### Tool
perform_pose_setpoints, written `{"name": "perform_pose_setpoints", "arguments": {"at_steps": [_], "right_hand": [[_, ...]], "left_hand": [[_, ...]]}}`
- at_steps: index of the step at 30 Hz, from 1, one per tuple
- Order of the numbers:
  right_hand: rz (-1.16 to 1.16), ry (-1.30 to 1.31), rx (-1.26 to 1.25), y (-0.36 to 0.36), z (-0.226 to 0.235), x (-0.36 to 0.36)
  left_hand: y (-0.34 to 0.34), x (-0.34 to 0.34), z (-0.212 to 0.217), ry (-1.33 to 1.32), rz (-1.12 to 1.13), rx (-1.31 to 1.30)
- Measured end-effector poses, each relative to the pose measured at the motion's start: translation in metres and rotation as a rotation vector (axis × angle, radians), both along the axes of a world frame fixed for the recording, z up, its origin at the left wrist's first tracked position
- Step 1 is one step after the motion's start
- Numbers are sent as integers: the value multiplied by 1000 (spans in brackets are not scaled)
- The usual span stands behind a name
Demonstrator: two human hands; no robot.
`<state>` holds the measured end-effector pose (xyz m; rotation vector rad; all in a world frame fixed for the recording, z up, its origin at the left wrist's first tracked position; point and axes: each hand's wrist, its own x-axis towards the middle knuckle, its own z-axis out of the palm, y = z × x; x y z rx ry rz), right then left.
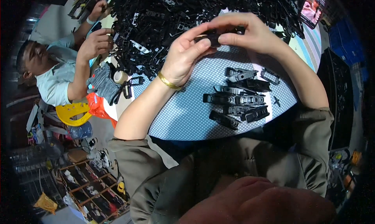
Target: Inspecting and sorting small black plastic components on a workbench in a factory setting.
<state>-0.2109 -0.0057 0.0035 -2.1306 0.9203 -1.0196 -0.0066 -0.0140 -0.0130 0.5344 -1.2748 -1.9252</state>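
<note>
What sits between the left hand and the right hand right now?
The head view shows a small black plastic piece between the left hand and the right hand, gripped by both; fingers partly hide its shape.

We see black on the held piece (213,39), the heaped parts (150,21) and the smaller cluster (234,99), with silvery grey in places. Our desk (175,120) is pale blue-grey dotted white, our bracelet (168,82) gold, our sleeves (137,157) olive-brown, the seat (66,116) yellow, the bag (97,108) orange-red.
</note>
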Motion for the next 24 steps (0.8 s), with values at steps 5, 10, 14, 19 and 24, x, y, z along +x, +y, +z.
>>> {"name": "perform_pose_setpoints", "arguments": {"at_steps": [5,10,14,19,24], "right_hand": [[43,370,93,21,41,-42],[-7,817,206,66,40,-55],[-76,780,153,73,27,-61],[-120,299,-128,42,28,-48],[-59,31,-15,4,16,-6]], "left_hand": [[-3,-5,-12,-104,-14,33],[5,-5,-7,-164,-28,47],[8,-9,-6,-183,-50,56],[7,-10,-9,-113,-60,145],[2,-2,-13,18,-126,269]]}}
